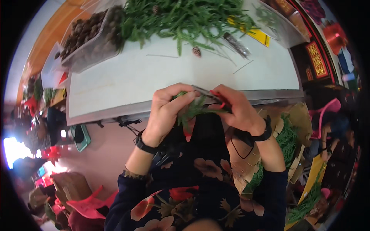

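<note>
Close to the table's front edge, my left hand (163, 109) pinches a green artificial pine sprig (194, 109) between thumb and fingers, its needles hanging below the fingertips. My right hand (242, 111) is closed around red-handled pliers (220, 99). The dark jaws of the pliers point left and reach the fingertips of my left hand, at the top of the sprig. Whether the jaws grip a wire or the stem there cannot be made out. Both hands are held in front of my body, nearly meeting.
A heap of green sprigs (185, 19) covers the far side of the white table (127, 86). At far left stands a clear bin (90, 54) of pine cones. A loose pine cone (197, 51), a wire bundle (236, 45) and scattered wires lie mid-table. A cardboard box (241, 169) with greenery is at right.
</note>
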The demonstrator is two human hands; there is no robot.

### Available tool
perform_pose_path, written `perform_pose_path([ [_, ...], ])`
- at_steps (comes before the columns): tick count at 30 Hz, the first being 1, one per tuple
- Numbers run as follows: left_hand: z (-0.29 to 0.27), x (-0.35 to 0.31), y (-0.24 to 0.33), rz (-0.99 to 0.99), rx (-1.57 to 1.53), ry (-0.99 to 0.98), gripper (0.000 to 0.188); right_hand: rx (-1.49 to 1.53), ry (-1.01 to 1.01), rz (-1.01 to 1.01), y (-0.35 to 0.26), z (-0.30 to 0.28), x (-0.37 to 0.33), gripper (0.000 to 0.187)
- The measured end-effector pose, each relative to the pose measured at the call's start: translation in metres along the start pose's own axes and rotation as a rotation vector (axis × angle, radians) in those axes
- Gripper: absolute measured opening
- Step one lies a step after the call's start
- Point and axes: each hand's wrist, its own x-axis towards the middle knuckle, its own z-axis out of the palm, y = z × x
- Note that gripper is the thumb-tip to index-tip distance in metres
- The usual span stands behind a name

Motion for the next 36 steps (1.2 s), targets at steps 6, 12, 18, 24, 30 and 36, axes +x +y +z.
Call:
perform_pose_path([
  [6,-0.004,0.007,-0.012,0.204,0.199,0.062,0.013,-0.14,-0.061,0.041,0.0,-0.006,0.006,0.024],
  [12,-0.008,0.005,-0.026,0.324,0.326,0.204,0.014,-0.173,0.168,0.064,-0.005,-0.006,0.002,0.028],
  [18,-0.007,0.007,-0.026,0.36,0.337,0.234,0.01,-0.259,-0.005,0.123,-0.034,-0.001,-0.003,0.029],
  [24,-0.009,0.009,-0.024,0.443,0.423,0.326,0.008,-0.325,0.034,0.065,-0.029,0.004,0.003,0.031],
  [30,-0.009,0.009,-0.023,0.481,0.459,0.323,0.008,-0.289,0.017,0.046,-0.028,0.003,0.005,0.031],
  [36,-0.005,0.009,-0.021,0.376,0.34,0.283,0.01,-0.211,-0.017,0.062,-0.028,0.002,0.008,0.029],
])
